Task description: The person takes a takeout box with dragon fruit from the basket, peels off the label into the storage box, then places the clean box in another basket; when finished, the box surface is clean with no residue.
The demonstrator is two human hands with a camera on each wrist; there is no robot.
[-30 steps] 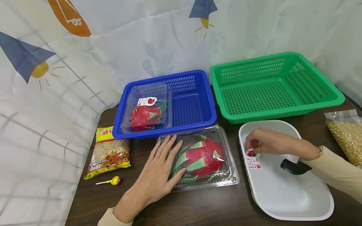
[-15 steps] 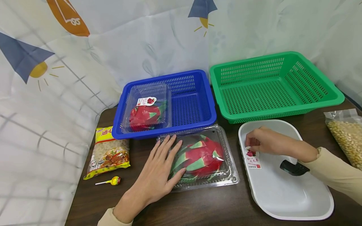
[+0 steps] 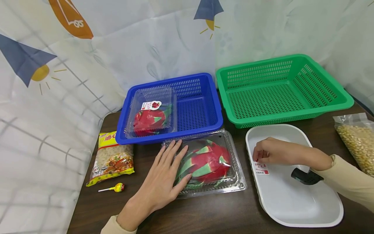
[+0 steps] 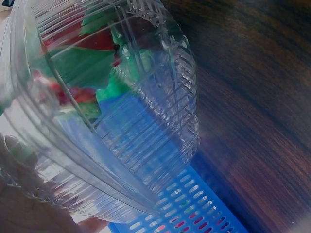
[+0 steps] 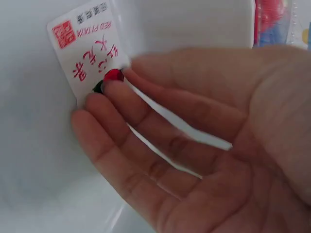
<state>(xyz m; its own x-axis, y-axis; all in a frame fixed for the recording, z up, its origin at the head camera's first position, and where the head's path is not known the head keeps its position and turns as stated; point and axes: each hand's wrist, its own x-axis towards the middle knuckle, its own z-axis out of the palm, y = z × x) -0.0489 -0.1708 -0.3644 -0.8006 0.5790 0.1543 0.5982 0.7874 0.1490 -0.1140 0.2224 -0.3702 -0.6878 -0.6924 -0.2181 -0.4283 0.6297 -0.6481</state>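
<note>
My left hand [image 3: 163, 177] rests spread over the left side of a clear plastic clamshell box [image 3: 239, 177] on the table. Inside that box lies a red and green dragon fruit [image 3: 211, 159]. At the left inside of a white plastic tub [image 3: 298, 201], my right hand [image 3: 271, 151] has thumb and fingertips at a white sticker label [image 3: 261, 170]. The right wrist view shows the label [image 5: 87, 43] with red writing and a fruit picture, its end pinched and partly covered by the fingertips. The left wrist view shows the box's ridged side [image 4: 141, 102] close up.
Behind the box, a blue basket [image 3: 193, 129] holds another boxed, labelled dragon fruit [image 3: 150, 120]. A green basket [image 3: 277, 119] stands behind the tub. Left are a bag of pasta [image 3: 114, 156] and a lollipop [image 3: 118, 187]; far right, a bag of yellow kernels [image 3: 356, 139].
My right fingers have shifted slightly down along the label, covering its fruit picture in the head view. The left hand and the box have stayed in place.
</note>
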